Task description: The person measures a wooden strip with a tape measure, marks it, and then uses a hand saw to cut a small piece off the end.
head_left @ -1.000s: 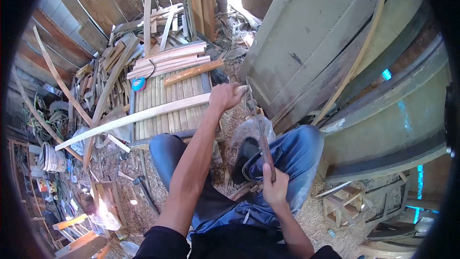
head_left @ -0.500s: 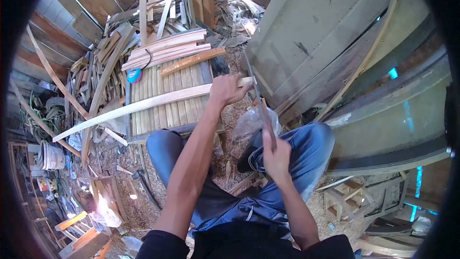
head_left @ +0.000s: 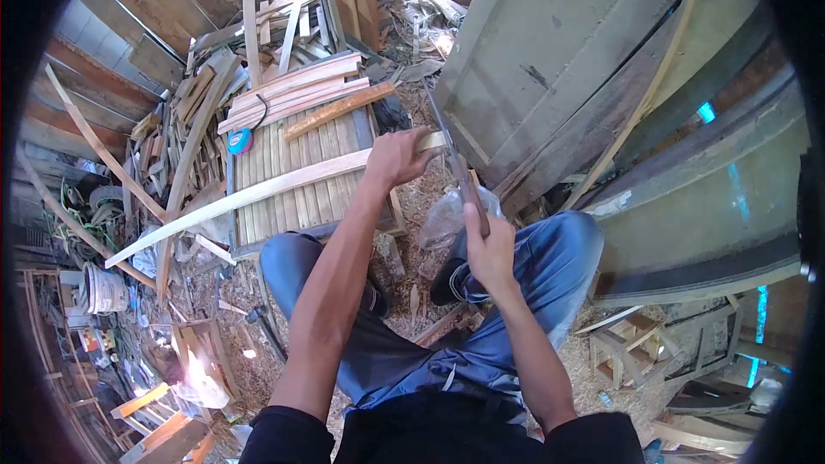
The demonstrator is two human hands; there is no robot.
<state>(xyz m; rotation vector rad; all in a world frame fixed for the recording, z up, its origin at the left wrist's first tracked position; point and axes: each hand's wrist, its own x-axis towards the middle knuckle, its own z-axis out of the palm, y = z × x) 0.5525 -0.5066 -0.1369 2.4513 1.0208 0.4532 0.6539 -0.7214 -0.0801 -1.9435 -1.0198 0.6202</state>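
My left hand (head_left: 396,157) is closed over a long pale wooden strip (head_left: 258,192), near its right end. The strip lies across a low slatted wooden bench (head_left: 305,210) and sticks out past its left side. My right hand (head_left: 491,251) grips the brown handle of a handsaw (head_left: 455,155). Its thin blade, seen nearly edge-on, points away from me and crosses the strip's right end, just beyond my left fingers. Whether the blade has cut into the wood cannot be made out.
On the bench lie several sawn strips (head_left: 292,90), an orange-brown wood piece (head_left: 339,110) and a blue tape measure (head_left: 240,141). Scrap wood (head_left: 185,112) is heaped at the left. A large grey panel (head_left: 550,51) leans at the right. A clear plastic bag (head_left: 443,219) lies between my knees and the bench.
My right hand has pushed the saw forward, away from me, along the strip's end. My left hand keeps its hold on the strip. The whole view has shifted slightly.
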